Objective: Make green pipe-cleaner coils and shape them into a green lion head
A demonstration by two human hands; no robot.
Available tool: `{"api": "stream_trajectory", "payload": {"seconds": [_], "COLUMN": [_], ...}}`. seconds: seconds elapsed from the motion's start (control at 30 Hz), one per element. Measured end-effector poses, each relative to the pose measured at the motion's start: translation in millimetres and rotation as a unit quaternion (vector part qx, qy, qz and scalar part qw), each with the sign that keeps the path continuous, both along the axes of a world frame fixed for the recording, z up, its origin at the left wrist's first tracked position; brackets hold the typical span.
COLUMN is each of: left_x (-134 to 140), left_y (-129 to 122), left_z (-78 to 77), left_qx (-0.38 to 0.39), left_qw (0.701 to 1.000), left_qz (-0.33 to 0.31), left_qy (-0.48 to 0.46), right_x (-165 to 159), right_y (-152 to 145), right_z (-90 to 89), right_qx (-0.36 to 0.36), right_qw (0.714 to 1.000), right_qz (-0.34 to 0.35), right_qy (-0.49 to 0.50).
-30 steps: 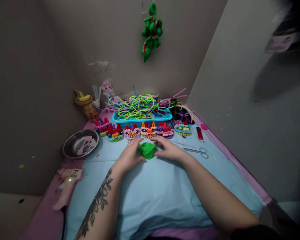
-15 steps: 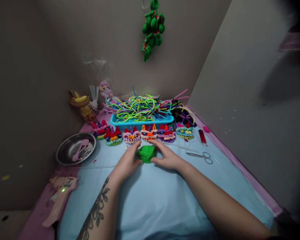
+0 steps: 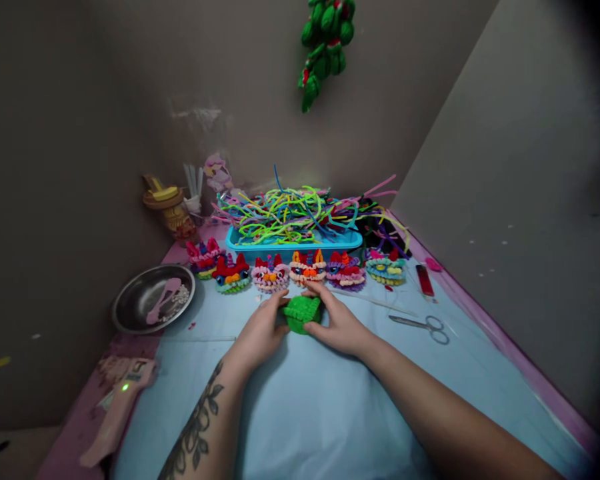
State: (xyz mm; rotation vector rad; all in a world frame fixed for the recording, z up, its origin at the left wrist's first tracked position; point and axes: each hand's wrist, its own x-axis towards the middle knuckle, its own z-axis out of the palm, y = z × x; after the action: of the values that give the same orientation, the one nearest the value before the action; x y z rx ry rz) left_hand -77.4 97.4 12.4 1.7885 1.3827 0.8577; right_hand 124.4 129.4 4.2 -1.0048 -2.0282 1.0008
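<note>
A small green fuzzy piece, apparently of bent pipe cleaners, lies between my two hands in the middle of the blue-covered table. My left hand grips its left side with thumb and fingertips. On the other side my right hand holds it, fingers over the far edge and thumb along the near right. Just behind stands a row of colourful pipe-cleaner animal heads, among them an orange and red one, a pink and white one and a purple one. The underside of the green piece is hidden.
Behind the row, a blue tray overflows with pipe cleaners. Scissors and a red lighter lie right. At left are a steel bowl, a pink glue gun and a lidded cup. Green ornaments hang above.
My hands have drawn in closer around the green piece, which appears slightly turned. The whole view has shifted a little, so most things on the table appear farther right.
</note>
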Motion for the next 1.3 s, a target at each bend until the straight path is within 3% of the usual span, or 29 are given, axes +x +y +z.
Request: {"api": "stream_trajectory", "payload": {"seconds": [0.1, 0.2, 0.4, 0.77, 1.0, 1.07, 1.17, 1.23, 1.3], "left_x": [-2, -4, -2, 7, 6, 6, 4, 2, 1], "left_y": [0, 0, 1, 3, 0, -4, -10, -10, -9], "left_z": [-0.7, 0.2, 10.8, 8.0, 15.1, 18.7, 22.4, 22.1, 18.9], "left_qx": [0.0, 0.045, 0.159, 0.131, 0.123, 0.141, 0.14, 0.153, 0.162], "left_qw": [1.0, 0.998, 0.987, 0.99, 0.977, 0.958, 0.904, 0.88, 0.875], "left_qz": [-0.01, -0.003, 0.029, 0.038, 0.155, 0.234, 0.377, 0.41, 0.399], "left_qy": [0.028, 0.04, 0.015, -0.025, -0.078, -0.088, -0.148, -0.186, -0.219], "right_x": [4, 13, 22, 9, 21, 24, 33, 42, 51], "right_y": [2, 7, 12, 8, 10, 11, 11, 11, 13], "right_z": [2.5, 9.7, 15.2, 10.7, 14.0, 16.0, 16.8, 16.6, 19.6], "right_qx": [-0.001, 0.028, 0.103, 0.091, 0.088, 0.094, 0.088, 0.063, 0.026], "right_qw": [1.0, 0.999, 0.991, 0.993, 0.99, 0.987, 0.981, 0.978, 0.978], "right_qz": [0.015, 0.032, -0.062, -0.044, -0.107, -0.132, -0.17, -0.196, -0.205], "right_qy": [0.0, 0.018, 0.053, 0.067, 0.017, 0.015, 0.027, 0.034, 0.03]}}
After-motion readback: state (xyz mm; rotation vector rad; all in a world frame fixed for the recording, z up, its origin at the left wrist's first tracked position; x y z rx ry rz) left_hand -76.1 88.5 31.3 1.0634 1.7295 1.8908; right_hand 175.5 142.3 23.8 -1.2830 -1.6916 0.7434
